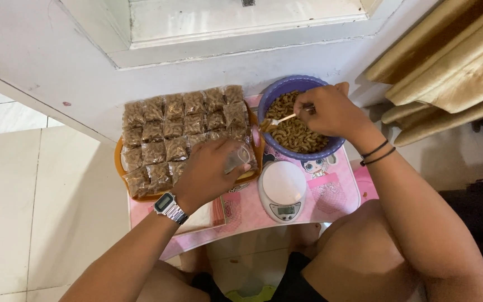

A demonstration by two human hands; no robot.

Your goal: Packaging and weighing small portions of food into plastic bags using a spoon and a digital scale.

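Observation:
My right hand [335, 112] grips a spoon [278, 120] over a purple bowl [297, 150] filled with brown curly snack pieces [294, 131]; the spoon tip carries some of them. My left hand [208, 173], with a metal watch on its wrist, holds a small clear plastic bag [240, 158] just left of the bowl, above the orange tray's [119, 159] right end. The tray holds several filled clear bags [180, 131] in rows.
A white kitchen scale [282, 190] sits on the small pink table [339, 196] in front of the bowl. A white wall ledge [225, 39] runs behind. Beige curtains [454, 61] hang at the right. My bare knees are under the table edge; pale tiled floor lies to the left.

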